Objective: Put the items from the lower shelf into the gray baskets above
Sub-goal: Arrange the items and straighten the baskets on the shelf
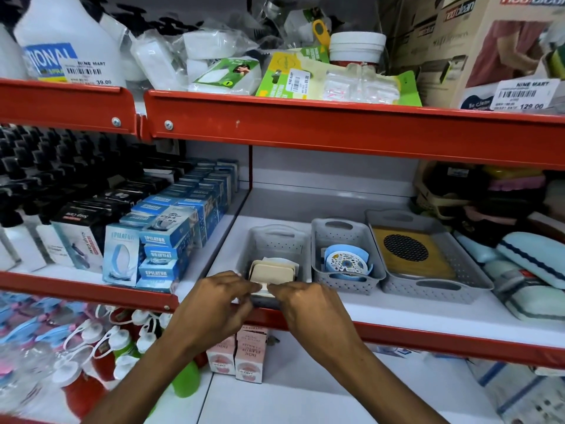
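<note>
Placing step: left hand (214, 296) & right hand (301, 301) both pinch a small white packet (263, 288) at the front rim of the leftmost gray perforated plastic basket (276, 240), by beige soap cases (273, 270). Next, prob. – drop it in, reach for pink facial boxes (237, 356) on lower shelf.

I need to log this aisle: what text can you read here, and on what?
"NINE MART", "39.00": price tag on the white bottle
"NINE MART", "129.00": tag on the carton
"EPILATOR": blue boxes
"Soap Case": black box
"FACIAL": pink boxes, upside down
Barcodes and fine print: too small to read.
</note>
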Tool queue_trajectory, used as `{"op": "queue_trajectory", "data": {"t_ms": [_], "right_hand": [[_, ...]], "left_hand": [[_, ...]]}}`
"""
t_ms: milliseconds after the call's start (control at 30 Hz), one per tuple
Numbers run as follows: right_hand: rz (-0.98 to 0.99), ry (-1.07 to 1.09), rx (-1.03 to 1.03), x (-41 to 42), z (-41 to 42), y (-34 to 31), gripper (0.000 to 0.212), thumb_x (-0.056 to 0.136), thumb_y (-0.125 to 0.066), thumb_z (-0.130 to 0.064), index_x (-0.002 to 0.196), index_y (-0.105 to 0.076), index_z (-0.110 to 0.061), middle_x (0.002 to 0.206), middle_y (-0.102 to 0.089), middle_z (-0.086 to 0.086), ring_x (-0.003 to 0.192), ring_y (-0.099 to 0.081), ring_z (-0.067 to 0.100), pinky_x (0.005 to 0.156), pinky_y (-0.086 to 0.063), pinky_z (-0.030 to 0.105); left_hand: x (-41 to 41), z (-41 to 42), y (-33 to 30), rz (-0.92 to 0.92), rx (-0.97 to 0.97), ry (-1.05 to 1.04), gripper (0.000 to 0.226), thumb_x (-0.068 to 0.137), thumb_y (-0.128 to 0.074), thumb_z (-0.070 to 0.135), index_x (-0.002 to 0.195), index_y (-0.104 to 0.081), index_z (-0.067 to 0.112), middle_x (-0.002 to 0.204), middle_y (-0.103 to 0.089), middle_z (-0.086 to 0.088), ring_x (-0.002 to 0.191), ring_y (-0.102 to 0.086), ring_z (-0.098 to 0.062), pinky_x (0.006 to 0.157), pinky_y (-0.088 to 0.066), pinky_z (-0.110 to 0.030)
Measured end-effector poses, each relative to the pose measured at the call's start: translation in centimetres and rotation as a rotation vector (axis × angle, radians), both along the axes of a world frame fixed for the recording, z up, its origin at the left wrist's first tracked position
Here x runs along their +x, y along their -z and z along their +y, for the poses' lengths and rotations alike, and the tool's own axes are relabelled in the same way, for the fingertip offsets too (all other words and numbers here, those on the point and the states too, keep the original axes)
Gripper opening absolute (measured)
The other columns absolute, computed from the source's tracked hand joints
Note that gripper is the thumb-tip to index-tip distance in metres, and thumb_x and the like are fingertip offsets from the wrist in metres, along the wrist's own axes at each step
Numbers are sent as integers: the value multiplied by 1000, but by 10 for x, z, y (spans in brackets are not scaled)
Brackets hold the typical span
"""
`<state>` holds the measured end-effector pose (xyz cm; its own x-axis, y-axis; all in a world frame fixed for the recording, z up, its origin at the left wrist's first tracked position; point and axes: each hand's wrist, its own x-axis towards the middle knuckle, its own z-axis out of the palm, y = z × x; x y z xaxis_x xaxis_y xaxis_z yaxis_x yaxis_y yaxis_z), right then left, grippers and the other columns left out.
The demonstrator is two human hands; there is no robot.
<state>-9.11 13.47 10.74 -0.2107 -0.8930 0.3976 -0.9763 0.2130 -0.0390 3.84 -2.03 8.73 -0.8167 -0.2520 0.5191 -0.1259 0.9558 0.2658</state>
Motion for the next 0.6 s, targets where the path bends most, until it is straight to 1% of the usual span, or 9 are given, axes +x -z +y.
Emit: {"op": "queue_trajectory", "data": {"t_ms": [100, 200, 233, 300, 367, 400, 433, 500, 600], "right_hand": [[-14, -1, 6, 2, 2, 0, 35, 86, -62, -11, 118, -64, -26, 106, -75, 1, 91, -71, 27, 77, -57, 37], [-43, -3, 1, 3, 5, -1, 33, 89, -59, -12, 120, -63, -23, 110, -74, 2, 93, -70, 27, 78, -59, 38], [-73, -5, -33, 3, 8, -2, 29, 92, -58, -16, 119, -65, -23, 109, -75, 1, 91, -71, 26, 77, -59, 37], [-145, 5, -165, 1, 14, -6, 26, 94, -59, -24, 119, -69, -22, 111, -76, -1, 90, -73, 21, 78, -61, 34], [-166, 64, -277, -8, 22, -9, 28, 93, -64, -24, 119, -71, -19, 114, -76, -1, 93, -74, 17, 83, -62, 34], [-144, 120, -288, -16, 26, -11, 28, 92, -66, -21, 119, -71, -17, 114, -76, 0, 93, -75, 17, 84, -61, 35], [-112, 191, -270, -24, 29, -12, 28, 90, -69, -18, 118, -71, -17, 111, -77, 2, 93, -75, 18, 83, -61, 37], [-71, 345, -143, -41, 35, -14, 30, 89, -67, -15, 119, -68, -19, 106, -77, 5, 91, -74, 24, 79, -62, 40], [-61, 445, 59, -54, 38, -13, 38, 91, -58, -9, 127, -61, -20, 113, -73, 8, 95, -70, 29, 84, -60, 41]], "left_hand": [[3, 4, -2, -15, 10, -7, 28, 76, -67, 19, 99, -82, 21, 90, -81, 7, 80, -74, -7, 76, -59, -20], [4, 7, -5, -28, 1, -8, 27, 75, -69, 16, 99, -82, 18, 89, -81, 6, 80, -74, -9, 75, -58, -21], [4, 8, -6, -31, -2, -10, 28, 75, -68, 16, 99, -82, 18, 89, -80, 6, 79, -74, -9, 74, -59, -23], [4, 10, -6, -41, -9, -14, 30, 78, -64, 20, 103, -80, 19, 93, -80, 5, 81, -74, -11, 75, -61, -25], [3, 15, -7, -55, -21, -4, 35, 82, -58, 25, 110, -78, 20, 103, -80, 5, 89, -75, -12, 81, -62, -27], [2, 19, -7, -61, -35, 6, 36, 83, -57, 26, 112, -78, 21, 107, -80, 6, 92, -75, -12, 83, -62, -27], [1, 23, -8, -66, -53, 18, 36, 83, -58, 24, 113, -77, 22, 109, -80, 7, 93, -75, -11, 83, -62, -27], [-2, 30, -8, -77, -96, 38, 36, 78, -66, 18, 112, -78, 21, 109, -81, 6, 92, -76, -11, 79, -63, -25], [-7, 38, -10, -79, -181, 48, 42, 67, -81, 5, 107, -80, 18, 104, -82, 4, 87, -77, -13, 75, -63, -27]]}}
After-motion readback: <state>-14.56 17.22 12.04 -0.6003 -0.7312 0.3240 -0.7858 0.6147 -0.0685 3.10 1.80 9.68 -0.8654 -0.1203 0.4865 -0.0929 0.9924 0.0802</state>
